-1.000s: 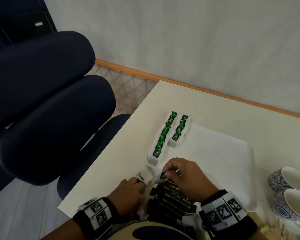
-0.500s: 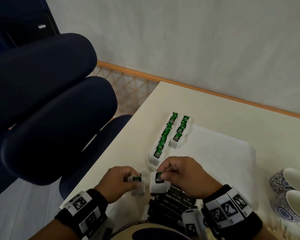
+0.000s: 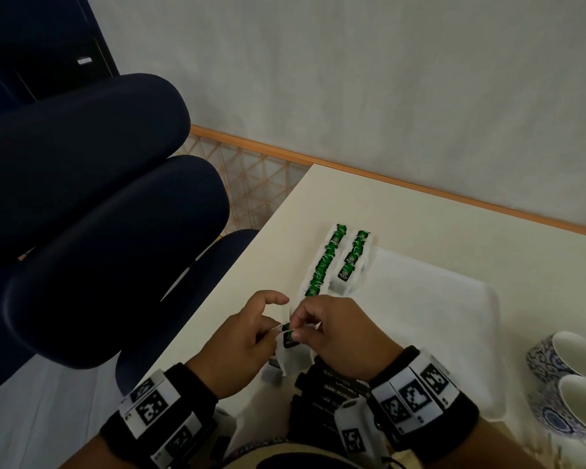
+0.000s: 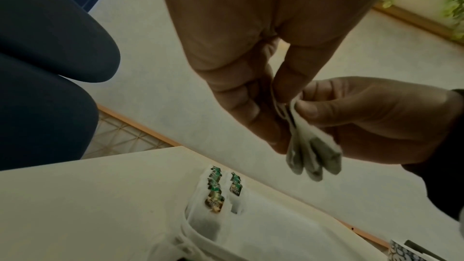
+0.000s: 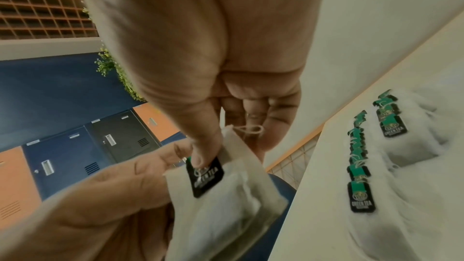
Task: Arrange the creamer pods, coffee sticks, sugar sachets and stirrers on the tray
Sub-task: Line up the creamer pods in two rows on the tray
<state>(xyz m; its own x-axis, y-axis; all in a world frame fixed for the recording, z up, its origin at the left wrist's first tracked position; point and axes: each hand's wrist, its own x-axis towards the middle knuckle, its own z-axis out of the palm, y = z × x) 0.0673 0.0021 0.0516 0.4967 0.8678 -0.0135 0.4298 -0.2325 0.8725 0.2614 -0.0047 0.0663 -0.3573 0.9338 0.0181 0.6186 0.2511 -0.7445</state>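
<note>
Both hands hold one white tea bag (image 3: 292,358) with a black-and-green tag (image 5: 204,176) just above the table's near left edge. My left hand (image 3: 268,324) pinches its string and top edge from the left, index finger raised. My right hand (image 3: 300,328) pinches the tag against the bag with the thumb. Two rows of similar tea bags (image 3: 325,262) lie along the left edge of the white tray (image 3: 437,316). Black coffee sticks (image 3: 335,387) are stacked under my right wrist. In the left wrist view the bag (image 4: 314,152) hangs between both hands.
Another tea bag (image 3: 273,374) lies on the cream table (image 3: 420,225) under my hands. Blue-patterned cups (image 3: 569,367) stand at the right edge. A dark blue chair (image 3: 115,248) is close to the table's left side. A wall runs behind.
Half a second ago each hand held its own tea bag. Now both hands have come together on one bag, lifted slightly, and the left index finger has straightened.
</note>
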